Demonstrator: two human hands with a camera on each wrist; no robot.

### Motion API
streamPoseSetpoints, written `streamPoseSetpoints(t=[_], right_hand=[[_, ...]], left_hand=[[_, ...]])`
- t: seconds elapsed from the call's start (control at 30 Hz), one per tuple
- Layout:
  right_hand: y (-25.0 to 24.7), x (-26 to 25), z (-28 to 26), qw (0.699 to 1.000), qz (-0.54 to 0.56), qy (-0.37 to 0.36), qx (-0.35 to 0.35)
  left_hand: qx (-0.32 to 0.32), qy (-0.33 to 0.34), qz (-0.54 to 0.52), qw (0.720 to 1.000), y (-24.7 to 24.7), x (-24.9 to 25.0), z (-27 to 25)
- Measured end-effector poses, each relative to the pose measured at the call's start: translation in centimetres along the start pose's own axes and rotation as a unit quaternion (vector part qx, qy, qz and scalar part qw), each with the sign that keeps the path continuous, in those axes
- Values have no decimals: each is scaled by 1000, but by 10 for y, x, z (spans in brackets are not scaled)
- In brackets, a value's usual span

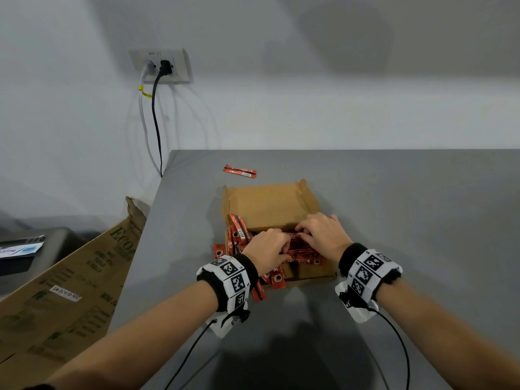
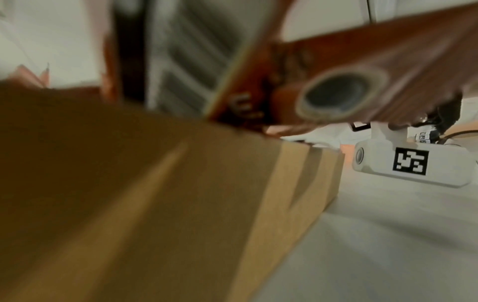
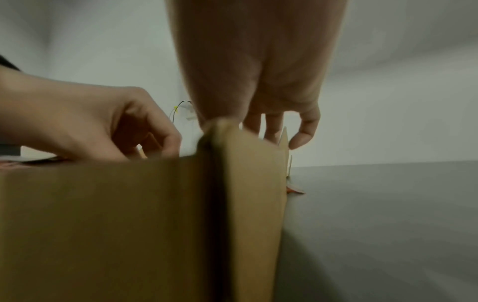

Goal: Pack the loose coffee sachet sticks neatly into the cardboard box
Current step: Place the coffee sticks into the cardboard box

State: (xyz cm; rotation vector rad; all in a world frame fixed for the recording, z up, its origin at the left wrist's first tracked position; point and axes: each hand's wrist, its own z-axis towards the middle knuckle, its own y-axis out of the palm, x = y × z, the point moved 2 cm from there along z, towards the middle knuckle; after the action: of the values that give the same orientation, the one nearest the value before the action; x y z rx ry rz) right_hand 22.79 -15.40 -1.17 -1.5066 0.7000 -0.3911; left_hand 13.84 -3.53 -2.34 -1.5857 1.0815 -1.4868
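Observation:
An open brown cardboard box [image 1: 270,204] sits on the grey table [image 1: 422,220], its lid flap raised at the back. Red coffee sachet sticks [image 1: 306,261] fill it; some stand against the left wall [image 1: 239,232] and others hang over the front edge [image 1: 277,278]. My left hand [image 1: 282,249] grips a bunch of sachets inside the box. My right hand [image 1: 302,233] has its fingers curled onto the same bunch from the right. One loose sachet [image 1: 239,170] lies beyond the box. The left wrist view shows blurred sachets [image 2: 336,67] above the box wall [image 2: 129,204]. The right wrist view shows both hands [image 3: 160,143] [image 3: 279,130] over the box [image 3: 103,224].
A large printed carton [image 1: 64,291] leans beside the table's left edge. A wall socket [image 1: 160,66] with two cables hangs behind the left corner. A dark bin [image 1: 42,243] with a paper on it stands at far left. Wrist-camera cables trail over the near table.

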Motion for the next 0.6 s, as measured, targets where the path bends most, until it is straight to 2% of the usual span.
streamPoseSetpoints(t=[0.13, 0.37, 0.5, 0.6], right_hand=[[-2, 5, -1, 999, 51, 5, -17], [-5, 2, 1, 999, 20, -2, -44], [-5, 4, 1, 992, 111, 32, -58], [-13, 7, -2, 983, 175, 53, 1]], left_hand=[[2, 1, 2, 1000, 1, 0, 0], [-2, -6, -6, 1000, 1, -1, -1], [-4, -6, -5, 1000, 1, 0, 0], [-7, -12, -10, 1000, 1, -1, 0]])
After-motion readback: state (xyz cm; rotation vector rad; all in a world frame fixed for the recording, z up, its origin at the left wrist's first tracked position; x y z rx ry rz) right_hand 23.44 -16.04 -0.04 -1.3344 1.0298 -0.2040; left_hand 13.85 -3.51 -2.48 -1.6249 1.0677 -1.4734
